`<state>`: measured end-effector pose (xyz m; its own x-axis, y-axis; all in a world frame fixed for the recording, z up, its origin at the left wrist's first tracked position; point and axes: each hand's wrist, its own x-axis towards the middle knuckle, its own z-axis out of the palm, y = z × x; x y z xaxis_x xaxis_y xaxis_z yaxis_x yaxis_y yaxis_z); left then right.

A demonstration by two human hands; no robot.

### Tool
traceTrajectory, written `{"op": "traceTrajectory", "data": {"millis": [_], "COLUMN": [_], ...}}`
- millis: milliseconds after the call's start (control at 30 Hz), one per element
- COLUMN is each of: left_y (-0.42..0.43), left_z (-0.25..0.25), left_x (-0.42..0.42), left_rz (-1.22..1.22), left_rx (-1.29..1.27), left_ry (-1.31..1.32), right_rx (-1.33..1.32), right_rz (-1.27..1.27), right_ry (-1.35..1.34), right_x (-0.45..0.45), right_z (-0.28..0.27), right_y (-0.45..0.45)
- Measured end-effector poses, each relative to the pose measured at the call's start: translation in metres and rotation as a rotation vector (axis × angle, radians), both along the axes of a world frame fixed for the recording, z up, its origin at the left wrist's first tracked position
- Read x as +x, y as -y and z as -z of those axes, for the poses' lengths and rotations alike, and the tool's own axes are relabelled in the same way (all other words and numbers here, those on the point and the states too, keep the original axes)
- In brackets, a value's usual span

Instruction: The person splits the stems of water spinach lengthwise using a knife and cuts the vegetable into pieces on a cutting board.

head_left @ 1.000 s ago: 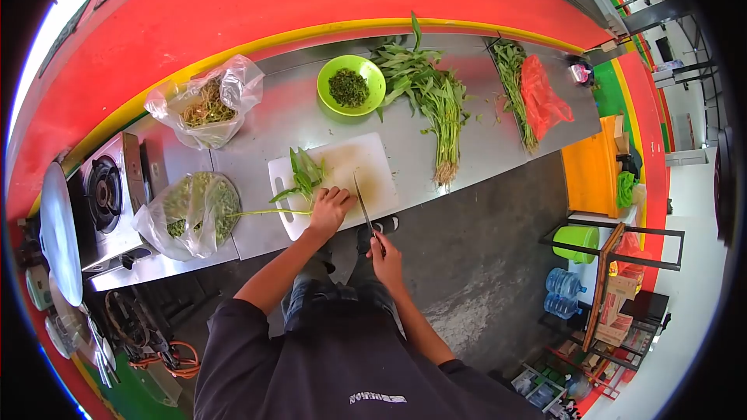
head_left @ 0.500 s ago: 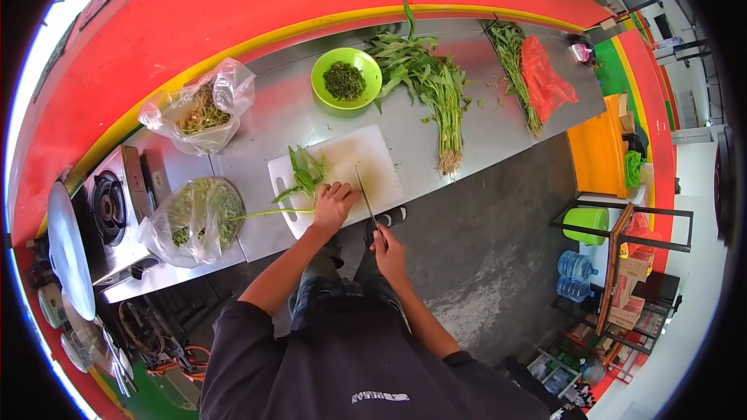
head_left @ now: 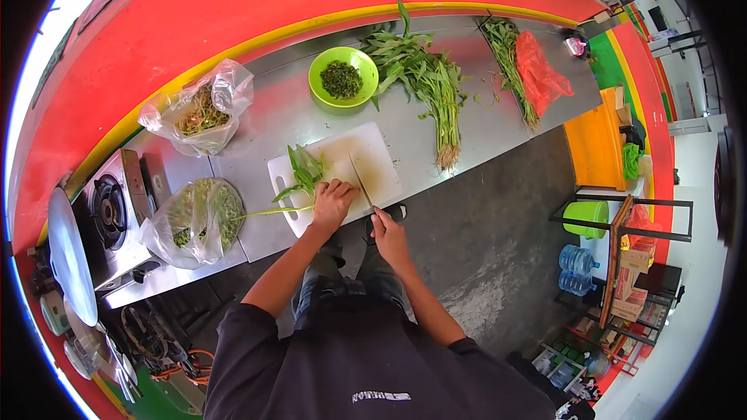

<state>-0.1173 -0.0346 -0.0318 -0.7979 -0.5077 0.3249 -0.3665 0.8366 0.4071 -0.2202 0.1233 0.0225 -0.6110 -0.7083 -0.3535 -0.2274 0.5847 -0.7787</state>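
On the white cutting board [head_left: 375,140], my left hand [head_left: 333,204] has its fingers pressed together around a green stalk [head_left: 280,210], whose thin end reaches left over the board's edge. Leaves [head_left: 303,169] lie on the board just beyond that hand. My right hand [head_left: 386,232] is closed on the handle of a knife [head_left: 362,179]. The blade points away from me over the board, just right of my left hand's fingers. A green bowl [head_left: 369,70] with chopped greens stands behind the board.
A large leafy bunch [head_left: 440,101] lies right of the bowl, with another bunch [head_left: 510,66] beside a red plastic bag [head_left: 541,78]. Two clear bags [head_left: 222,128] of plant pieces are at the left, near a gas stove [head_left: 128,210]. Shelving [head_left: 615,264] stands at the right.
The knife has turned, its tip swinging left and its blade slanting more toward my left hand. My left hand stays at nearly the same place on the board. The view has shifted slightly.
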Motion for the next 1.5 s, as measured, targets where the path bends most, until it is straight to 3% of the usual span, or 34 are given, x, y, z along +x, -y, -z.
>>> {"op": "traceTrajectory", "data": {"millis": [500,833,1067,1167,1500], "left_y": [-0.004,0.0,-0.001,-0.002,-0.002], "left_z": [0.0,-0.001,-0.005,-0.005,-0.003], "left_x": [0.003,-0.002,0.001,0.0,-0.004], "left_rz": [-0.026,0.005,0.039,0.045,0.032], "left_rx": [-0.01,-0.018,-0.052,-0.049,-0.039], "left_ry": [-0.026,-0.042,0.007,0.005,-0.056], "right_rx": [-0.155,-0.02,-0.102,-0.002,-0.042], "right_rz": [0.0,-0.032,-0.005,-0.015,0.029], "right_ry": [-0.162,-0.14,-0.265,-0.209,-0.21], "right_x": [0.008,0.008,0.017,0.011,0.012], "right_z": [0.036,0.002,0.03,0.016,0.014], "right_y": [0.015,0.0,0.001,0.015,0.006]}}
